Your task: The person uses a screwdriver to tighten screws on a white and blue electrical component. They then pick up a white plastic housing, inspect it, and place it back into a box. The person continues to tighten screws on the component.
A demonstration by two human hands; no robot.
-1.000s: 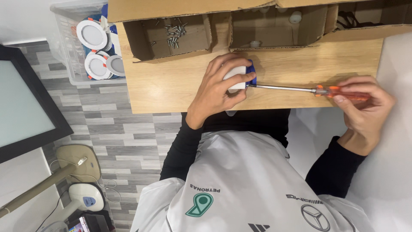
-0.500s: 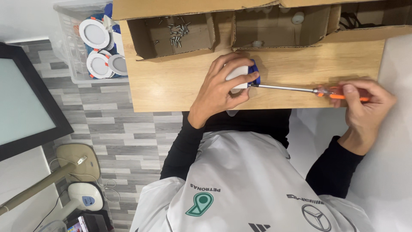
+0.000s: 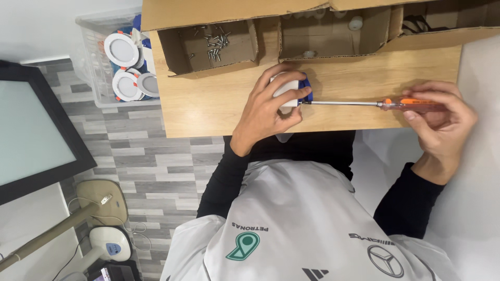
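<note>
Barely anything has shifted across the last second: the screwdriver (image 3: 375,103) has slid a touch along its line and my right hand (image 3: 442,117) has re-seated on the orange handle, nothing more.

Head view, the only one I have. My left hand (image 3: 268,106) is clamped over the small white fitting (image 3: 286,88) on the wooden bench (image 3: 208,109), fingers curled tight around it, thumb underneath. The fitting sits near the middle of the bench, just below the cardboard boxes (image 3: 333,31), with a blue part (image 3: 307,91) poking out on the side facing the tool. It looks like a small white plastic body; most of it is hidden under my palm, so I can't tell its full shape. My right hand's fingers are pressed together, pinching the handle, and the steel shaft runs level to the blue part, tip touching it.

Risk, as I judge it: that long shaft gives plenty of leverage, so if the tip slips out it could skid into my left fingers. The fitting could also twist in my grip.

Off to the left, a clear tub (image 3: 99,62) holds round white lamps (image 3: 121,49), and loose screws (image 3: 213,41) lie in one box.
</note>
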